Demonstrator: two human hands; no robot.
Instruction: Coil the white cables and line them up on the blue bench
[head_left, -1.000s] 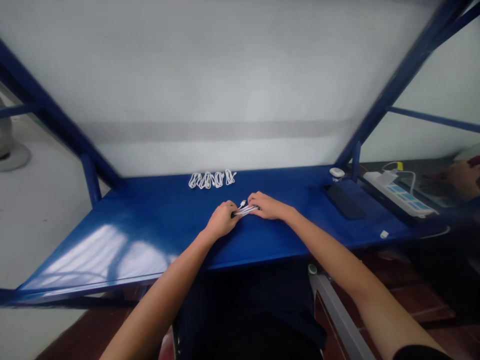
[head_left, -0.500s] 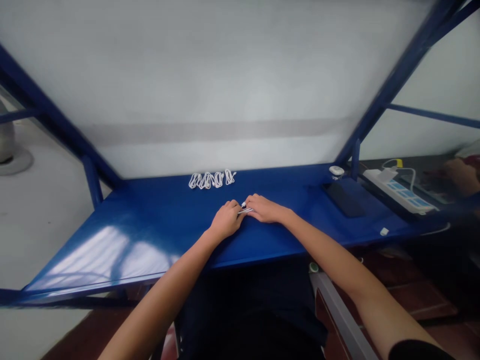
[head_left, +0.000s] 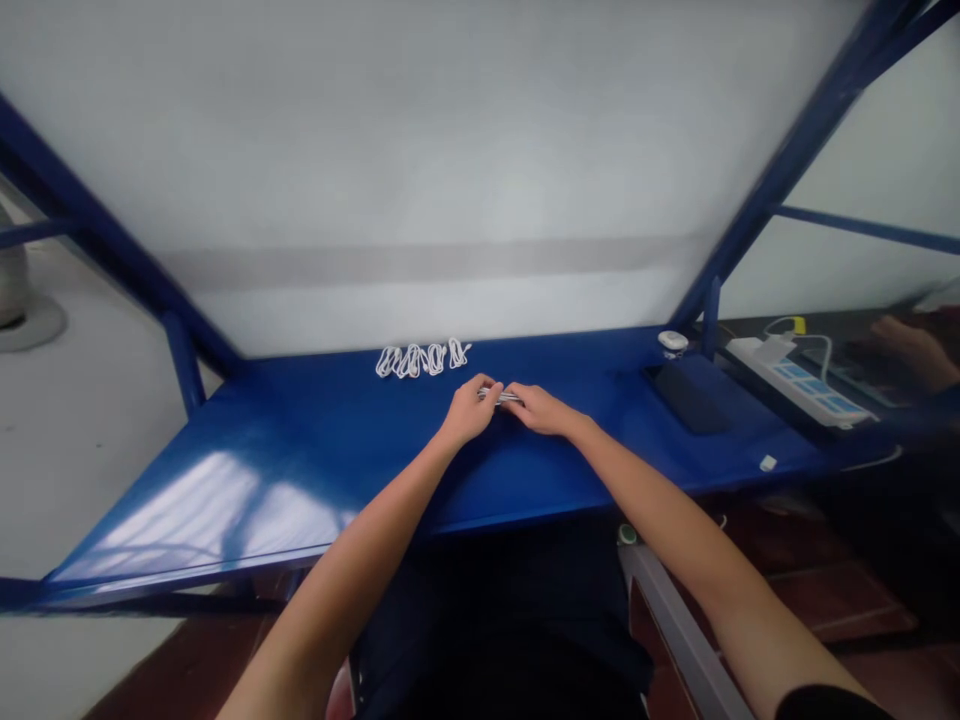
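Observation:
Over the middle of the blue table point(head_left: 315, 430), a folded white cable point(head_left: 501, 397) is stretched between my two hands. My left hand point(head_left: 471, 408) pinches its left end, thumb on top. The right end is gripped by the closed fingers of my right hand point(head_left: 537, 409). Beyond my hands, near the table's back edge, several coiled white cables point(head_left: 412, 361) lie in a row, the rightmost one point(head_left: 457, 353) slightly apart.
At the right lie a dark phone point(head_left: 686, 397), a white round case point(head_left: 673, 341) and a small white piece point(head_left: 768, 463). Farther right are a power strip point(head_left: 806, 383) and another person's hand point(head_left: 919, 350). Blue frame posts flank the table.
Both my hands have moved slightly away from me and to the right with the cable. The other person's hand at the far right has shifted left.

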